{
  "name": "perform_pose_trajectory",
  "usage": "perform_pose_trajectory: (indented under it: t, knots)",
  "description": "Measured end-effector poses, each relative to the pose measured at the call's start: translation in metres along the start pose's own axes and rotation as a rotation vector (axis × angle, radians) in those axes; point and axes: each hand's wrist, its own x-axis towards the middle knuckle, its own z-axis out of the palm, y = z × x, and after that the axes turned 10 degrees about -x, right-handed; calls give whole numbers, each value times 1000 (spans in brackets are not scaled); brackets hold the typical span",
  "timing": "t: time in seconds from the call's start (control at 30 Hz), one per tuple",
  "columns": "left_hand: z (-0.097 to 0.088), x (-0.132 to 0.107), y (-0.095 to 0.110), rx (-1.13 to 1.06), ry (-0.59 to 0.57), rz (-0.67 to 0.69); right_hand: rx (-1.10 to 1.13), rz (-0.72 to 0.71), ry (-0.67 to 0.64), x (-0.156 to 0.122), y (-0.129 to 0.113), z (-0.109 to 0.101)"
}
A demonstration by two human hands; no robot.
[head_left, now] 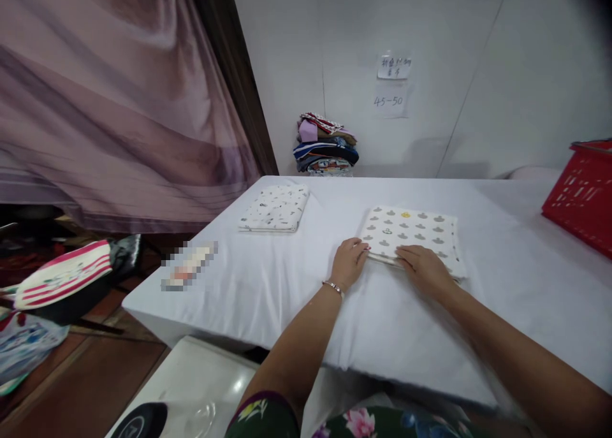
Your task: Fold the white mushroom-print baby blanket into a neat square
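Note:
A folded white cloth (406,224) printed with rows of grey ducks, plus one yellow and one green-outlined, lies on the white-covered table (296,291) in front of me. At its near left corner, my left hand (350,261) closes its fingers on the edge. My right hand (425,271) grips the near edge further right, fingers over the top and thumb hidden. Layers show along the front fold. To the left, apart from both hands, rests a second folded white cloth (276,208) with small dark prints.
A red plastic basket (581,196) stands at the table's right edge. Behind the table is a stack of folded clothes (326,146) against the wall. A blurred-out item (189,267) lies near the left edge. A white stool (191,380) is below, and a pink curtain (124,106) hangs left.

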Motion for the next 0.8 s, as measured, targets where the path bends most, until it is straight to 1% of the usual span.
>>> perform_pose_trajectory:
  t: [0.2, 0.37, 0.43, 0.6, 0.8]
  knots:
    - [2, 3, 0, 70, -9, 29, -59, -43, -15, 0, -2, 1]
    - [4, 6, -1, 86, -18, 37, -59, 42, 28, 0, -1, 1]
    - [4, 6, -1, 83, -20, 38, -49, 49, 48, -1, -2, 1]
    - [1, 4, 1, 61, -44, 71, -23, -8, 103, -5, -4, 4]
    - [2, 3, -1, 72, -83, 111, -19, -59, 92, -8, -4, 5]
